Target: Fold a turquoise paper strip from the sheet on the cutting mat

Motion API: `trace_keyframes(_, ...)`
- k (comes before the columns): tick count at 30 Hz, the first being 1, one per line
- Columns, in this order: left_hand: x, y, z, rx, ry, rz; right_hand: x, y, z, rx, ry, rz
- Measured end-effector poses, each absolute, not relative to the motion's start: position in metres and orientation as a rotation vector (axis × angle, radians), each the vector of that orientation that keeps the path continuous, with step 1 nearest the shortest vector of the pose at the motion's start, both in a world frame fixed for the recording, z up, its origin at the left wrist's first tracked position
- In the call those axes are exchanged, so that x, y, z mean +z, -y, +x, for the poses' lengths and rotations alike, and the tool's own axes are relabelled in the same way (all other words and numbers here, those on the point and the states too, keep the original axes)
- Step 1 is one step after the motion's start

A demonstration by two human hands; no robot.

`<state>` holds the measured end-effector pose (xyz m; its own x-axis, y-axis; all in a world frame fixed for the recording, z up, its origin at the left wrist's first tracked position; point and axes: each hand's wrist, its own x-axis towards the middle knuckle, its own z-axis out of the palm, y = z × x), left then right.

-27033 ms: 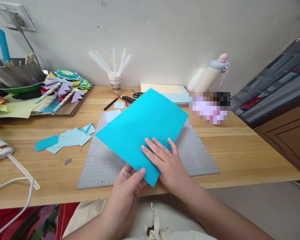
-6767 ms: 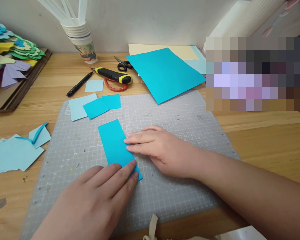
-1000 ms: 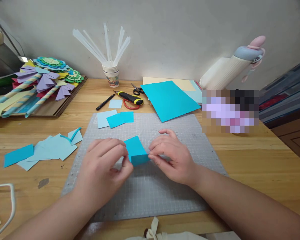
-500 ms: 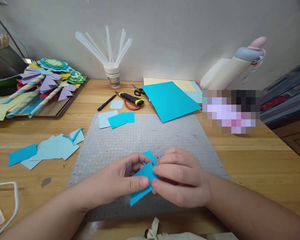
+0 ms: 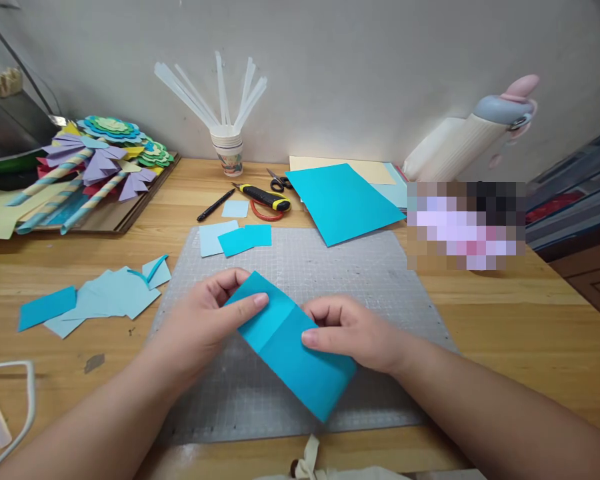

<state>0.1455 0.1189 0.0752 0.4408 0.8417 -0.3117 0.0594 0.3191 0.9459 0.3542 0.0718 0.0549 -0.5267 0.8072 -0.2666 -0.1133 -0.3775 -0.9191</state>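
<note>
The blue paper strip (image 5: 290,350) (a crease runs across its middle) is held just above the grey cutting mat (image 5: 380,280), near the front edge of the table (image 5: 505,320). The left hand (image 5: 203,323) has its grip closed on the far end, thumb on top. The right hand (image 5: 355,330) pinches the strip's right edge beside the crease. Small blue squares (image 5: 245,239) lie at the mat's far left corner.

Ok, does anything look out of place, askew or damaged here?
Nothing damaged or spilled. The blue paper strip, pinched by the left hand and right hand, is held slanted over the cutting mat, creased across its middle. Paper scraps lie scattered on the table.
</note>
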Motion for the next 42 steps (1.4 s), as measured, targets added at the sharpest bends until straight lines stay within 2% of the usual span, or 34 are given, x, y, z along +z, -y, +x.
trace_keyframes(3,0.073,-0.117,0.148,0.597,-1.033,1.268,0.054,-0.07,0.349,2.038,1.048,-0.961)
trace_keyframes(8,0.068,-0.111,0.159,0.639,-1.017,1.241,0.043,-0.066,0.339,1.724,0.983,-1.13)
trace_keyframes(12,0.065,-0.109,0.165,0.529,-0.94,1.255,0.04,-0.067,0.339,1.587,0.913,-1.151)
trace_keyframes(18,0.067,-0.11,0.166,0.618,-0.998,1.245,0.042,-0.068,0.341,1.621,1.002,-1.14)
trace_keyframes(26,0.063,-0.11,0.159,0.717,-1.047,1.37,0.035,-0.073,0.341,1.715,0.773,-1.056)
trace_keyframes(34,0.066,-0.108,0.162,0.592,-1.04,1.224,0.039,-0.067,0.347,1.246,1.221,-1.098)
trace_keyframes(39,0.067,-0.103,0.163,0.612,-1.074,1.42,0.042,-0.063,0.346,1.313,1.189,-1.094)
trace_keyframes(42,0.067,-0.099,0.162,0.607,-1.115,1.575,0.042,-0.062,0.343,1.227,1.291,-1.149)
